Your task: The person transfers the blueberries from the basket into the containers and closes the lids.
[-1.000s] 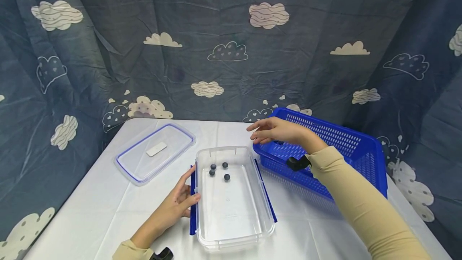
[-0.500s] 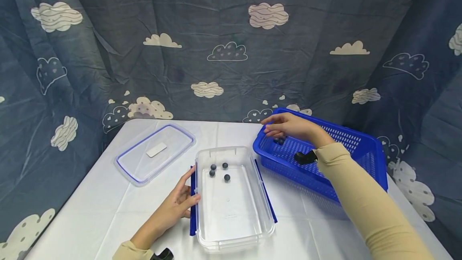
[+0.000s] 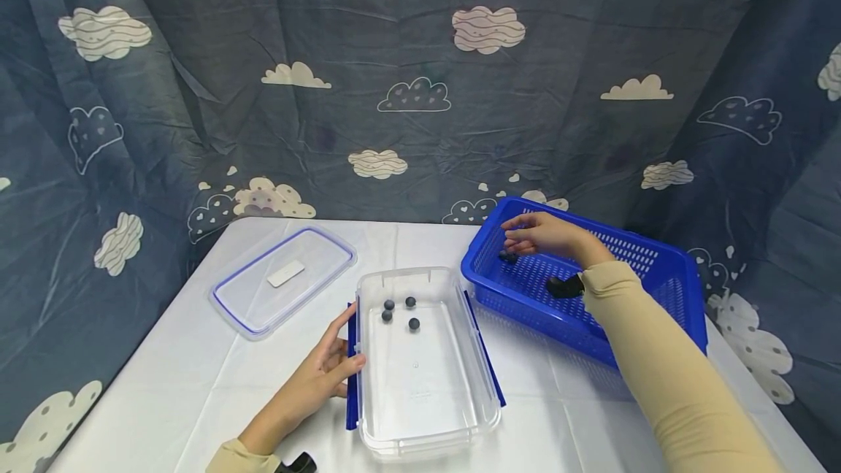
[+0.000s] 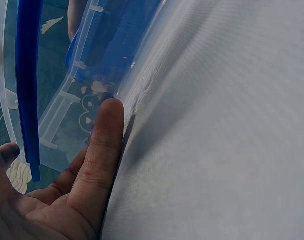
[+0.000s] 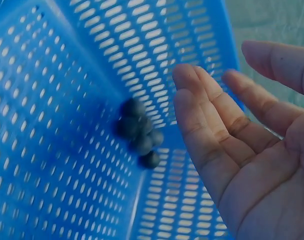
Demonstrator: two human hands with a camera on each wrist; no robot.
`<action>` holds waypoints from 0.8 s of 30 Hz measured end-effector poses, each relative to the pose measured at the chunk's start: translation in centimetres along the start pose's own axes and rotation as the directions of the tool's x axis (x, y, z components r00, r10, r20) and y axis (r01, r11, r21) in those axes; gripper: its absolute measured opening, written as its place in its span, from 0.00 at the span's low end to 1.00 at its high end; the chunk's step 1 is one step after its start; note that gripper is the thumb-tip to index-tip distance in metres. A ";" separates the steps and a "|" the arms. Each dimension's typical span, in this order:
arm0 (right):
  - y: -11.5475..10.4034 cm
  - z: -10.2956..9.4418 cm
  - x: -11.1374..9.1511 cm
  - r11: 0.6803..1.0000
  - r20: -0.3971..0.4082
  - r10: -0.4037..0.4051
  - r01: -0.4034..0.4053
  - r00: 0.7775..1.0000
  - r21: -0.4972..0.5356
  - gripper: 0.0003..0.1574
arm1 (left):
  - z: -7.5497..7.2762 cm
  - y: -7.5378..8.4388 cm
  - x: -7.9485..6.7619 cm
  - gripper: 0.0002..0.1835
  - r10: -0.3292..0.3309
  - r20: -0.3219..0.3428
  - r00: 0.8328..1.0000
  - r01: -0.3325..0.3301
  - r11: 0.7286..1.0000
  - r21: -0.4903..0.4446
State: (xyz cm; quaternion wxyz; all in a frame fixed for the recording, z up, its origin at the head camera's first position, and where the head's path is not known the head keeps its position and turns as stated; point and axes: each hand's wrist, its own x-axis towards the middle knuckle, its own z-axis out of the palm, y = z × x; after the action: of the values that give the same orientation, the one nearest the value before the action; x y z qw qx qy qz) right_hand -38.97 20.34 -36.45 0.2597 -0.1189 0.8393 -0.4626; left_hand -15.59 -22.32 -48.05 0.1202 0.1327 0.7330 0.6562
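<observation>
A clear plastic container (image 3: 427, 385) with blue side latches holds several blueberries (image 3: 414, 324) near its far end. My left hand (image 3: 315, 378) rests against its left side, thumb at the rim and fingers fairly straight; the left wrist view shows one finger (image 4: 104, 135) along the wall near the tablecloth. Over the blue basket (image 3: 585, 341), my right hand (image 3: 548, 234) has its fingers loosely bent and holds nothing. More blueberries (image 5: 137, 127) cluster in a corner of the basket, a little apart from the fingertips (image 5: 184, 102).
A clear lid (image 3: 282, 279) with a blue seal and a white label lies at the back left of the white-covered table (image 3: 197, 363). The basket stands at the right, close beside the container. A dark cloud-patterned curtain (image 3: 420, 35) hangs behind the table.
My right hand has moved right and slightly down, from the basket's left rim to over its inside. The blueberries in the basket show more now. My left hand and the container stay put.
</observation>
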 end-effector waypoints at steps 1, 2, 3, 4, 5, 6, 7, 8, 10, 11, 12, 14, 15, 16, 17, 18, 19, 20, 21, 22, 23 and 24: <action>0.3 -0.1 0.0 1.000 -0.001 0.008 -0.008 1.000 0.004 0.33 | 0.0 0.0 0.0 0.45 0.000 0.000 1.000 0.000 1.000 0.002; 0.6 -0.2 0.1 1.000 -0.005 0.017 -0.017 1.000 0.003 0.33 | 0.0 0.0 0.0 0.44 -0.001 -0.001 1.000 0.001 1.000 0.004; 0.8 -0.3 0.2 1.000 -0.008 0.028 -0.028 1.000 0.001 0.33 | 0.0 -0.1 0.0 0.44 -0.002 -0.003 1.000 0.002 1.000 0.007; 1.2 -0.3 0.3 0.999 -0.006 0.035 -0.035 0.999 0.002 0.33 | 0.0 -0.1 0.0 0.44 -0.003 -0.005 1.000 0.003 1.000 0.011; 1.5 -0.4 0.4 0.999 -0.001 0.039 -0.039 0.999 0.001 0.34 | 0.0 -0.1 0.0 0.44 -0.005 -0.007 1.000 0.005 1.000 0.013; 1.8 -0.4 0.5 0.999 0.009 0.038 -0.038 0.999 0.006 0.34 | 0.0 -0.1 0.0 0.44 -0.006 -0.009 1.000 0.006 1.000 0.015; 2.1 -0.5 0.6 0.999 0.018 0.035 -0.036 0.999 0.008 0.35 | 0.0 -0.1 0.0 0.44 -0.008 -0.009 1.000 0.008 1.000 0.016; 2.3 -0.4 0.6 0.999 0.020 0.039 -0.039 0.999 0.007 0.34 | 0.0 -0.1 0.1 0.44 -0.006 -0.009 1.000 0.007 1.000 0.017; 2.7 -0.3 0.8 0.999 0.026 0.043 -0.043 0.999 -0.003 0.34 | 0.0 -0.1 0.1 0.44 -0.005 -0.005 1.000 0.005 1.000 0.014; 2.9 -0.3 0.8 0.999 0.027 0.048 -0.048 0.998 -0.010 0.34 | -0.1 -0.2 0.1 0.44 -0.004 -0.004 1.000 0.004 1.000 0.012; 3.0 -0.2 0.8 0.998 0.027 0.055 -0.054 0.998 -0.018 0.34 | -0.1 -0.2 0.1 0.44 -0.002 -0.001 1.000 0.002 1.000 0.012; 3.1 0.0 0.8 0.996 0.019 0.075 -0.075 0.997 -0.040 0.33 | -0.1 -0.2 0.1 0.44 0.002 0.003 1.000 -0.002 1.000 0.008; 3.1 0.1 0.8 0.996 0.023 0.082 -0.081 0.996 -0.041 0.33 | -0.1 -0.3 0.1 0.44 0.002 0.002 1.000 -0.002 1.000 0.007; 3.2 0.1 0.8 0.995 0.027 0.089 -0.087 0.996 -0.044 0.33 | -0.1 -0.3 0.1 0.44 0.003 0.001 1.000 -0.003 1.000 0.007; 3.2 0.2 0.8 0.995 0.033 0.092 -0.091 0.995 -0.040 0.33 | -0.1 -0.3 0.1 0.44 0.004 0.001 1.000 -0.004 1.000 0.005; 3.2 0.2 0.9 0.995 0.036 0.099 -0.097 0.994 -0.036 0.33 | -0.2 -0.3 0.1 0.44 0.006 -0.001 1.000 -0.006 1.000 0.004; 3.3 0.2 0.9 0.994 0.038 0.105 -0.103 0.994 -0.036 0.33 | -0.2 -0.3 0.1 0.45 0.006 -0.002 1.000 -0.006 1.000 0.002; 3.3 0.3 0.9 0.994 0.049 0.110 -0.108 0.993 -0.031 0.33 | -0.2 -0.3 0.1 0.45 0.006 -0.004 1.000 -0.006 1.000 0.001; 3.4 0.3 1.0 0.993 0.058 0.114 -0.112 0.992 -0.027 0.33 | -0.2 -0.3 0.1 0.45 0.006 -0.004 1.000 -0.006 1.000 0.000; 3.5 0.3 1.0 0.993 0.065 0.118 -0.117 0.991 -0.025 0.33 | -0.2 -0.3 0.1 0.45 0.005 -0.004 1.000 -0.005 1.000 -0.003; 3.5 0.3 1.0 0.992 0.070 0.126 -0.125 0.990 -0.017 0.34 | -0.2 -0.3 0.1 0.45 0.004 -0.003 1.000 -0.004 1.000 -0.005; 3.6 0.3 1.0 0.991 0.075 0.132 -0.131 0.988 -0.012 0.34 | -0.2 -0.2 0.1 0.45 0.003 -0.003 1.000 -0.003 1.000 -0.006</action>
State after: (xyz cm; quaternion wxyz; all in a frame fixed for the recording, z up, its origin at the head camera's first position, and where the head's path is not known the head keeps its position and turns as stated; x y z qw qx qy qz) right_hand -39.49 21.63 -39.95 0.3208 -0.0815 0.8365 -0.4367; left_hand -15.78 -22.49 -48.27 0.1186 0.1324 0.7310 0.6588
